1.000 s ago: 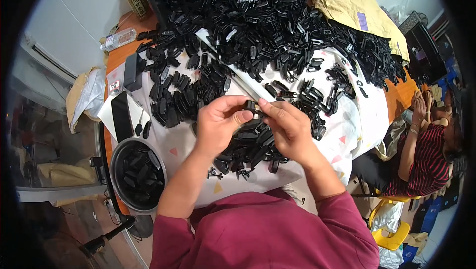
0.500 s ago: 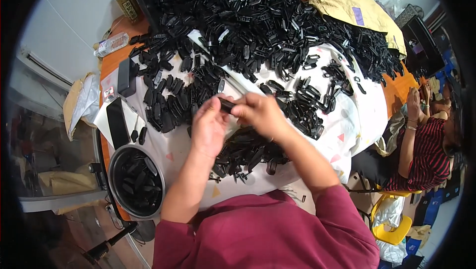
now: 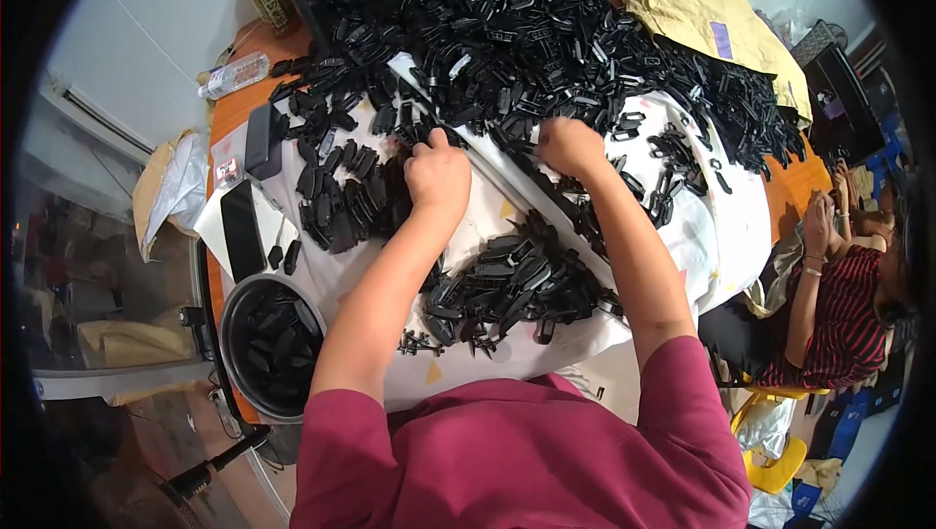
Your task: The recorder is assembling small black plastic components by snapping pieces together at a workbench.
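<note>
Left hand [image 3: 438,175]: fingers bent narrow at the edge of the left cluster [image 3: 341,202] of black parts; fingertips hidden, contents cannot be told
Right hand [image 3: 571,146]: curled close, beside the large heap [image 3: 487,32] of the same parts; any held piece cannot be made out
White strip [image 3: 507,168]: slants between the hands, apparently dividing batches
Front pile [image 3: 507,280]: black parts nearest the body, presumably for short reach
Pot [image 3: 229,363]: at left, contains black parts, seemingly against scattering
</note>
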Available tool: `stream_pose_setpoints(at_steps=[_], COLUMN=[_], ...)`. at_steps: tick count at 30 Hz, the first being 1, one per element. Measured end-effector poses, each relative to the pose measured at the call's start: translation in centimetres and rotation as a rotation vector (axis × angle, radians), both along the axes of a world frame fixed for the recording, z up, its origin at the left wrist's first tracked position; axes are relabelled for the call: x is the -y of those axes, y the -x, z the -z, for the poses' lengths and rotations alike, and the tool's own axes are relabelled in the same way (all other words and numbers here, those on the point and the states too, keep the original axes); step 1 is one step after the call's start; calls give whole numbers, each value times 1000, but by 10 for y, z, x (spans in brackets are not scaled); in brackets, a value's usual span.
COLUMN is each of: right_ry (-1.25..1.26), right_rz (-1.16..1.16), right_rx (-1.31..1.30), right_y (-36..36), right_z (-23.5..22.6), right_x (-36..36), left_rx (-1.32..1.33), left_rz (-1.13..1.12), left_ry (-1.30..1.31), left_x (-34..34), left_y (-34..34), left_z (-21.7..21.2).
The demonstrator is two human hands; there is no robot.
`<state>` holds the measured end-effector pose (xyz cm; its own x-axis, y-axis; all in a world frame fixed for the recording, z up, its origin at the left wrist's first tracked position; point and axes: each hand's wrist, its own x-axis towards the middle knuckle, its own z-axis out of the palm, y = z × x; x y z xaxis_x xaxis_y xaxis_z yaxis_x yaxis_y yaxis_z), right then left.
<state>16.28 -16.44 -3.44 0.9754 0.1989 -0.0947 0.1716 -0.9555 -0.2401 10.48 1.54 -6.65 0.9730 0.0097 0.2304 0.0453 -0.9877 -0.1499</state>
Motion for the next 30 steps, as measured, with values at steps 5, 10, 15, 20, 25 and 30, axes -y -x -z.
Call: stream_pose_setpoints(at_steps=[5, 10, 15, 20, 25, 30], right_ry=[-146, -126, -102, 117, 98, -450], right_rz=[-85, -310, -96, -43, -241, -66], right_rx=[424, 194, 444, 434, 163, -148], right_y=[-21, -24, -26, -29, -2, 25], right_z=[15, 16, 35, 28, 31, -2], right_x=[7, -23, -24, 14, 28, 38], left_rx=[136, -66, -302, -460, -381, -253], left_rz=[87, 51, -61, -175, -30, 103], left_ry=[131, 772, 1769, 2170, 2149, 2138], left_x=[11, -2, -27, -33, -23, -21], left_y=[21, 48, 60, 62, 64, 69], left_z=[-9, -37, -33, -40, -36, -34])
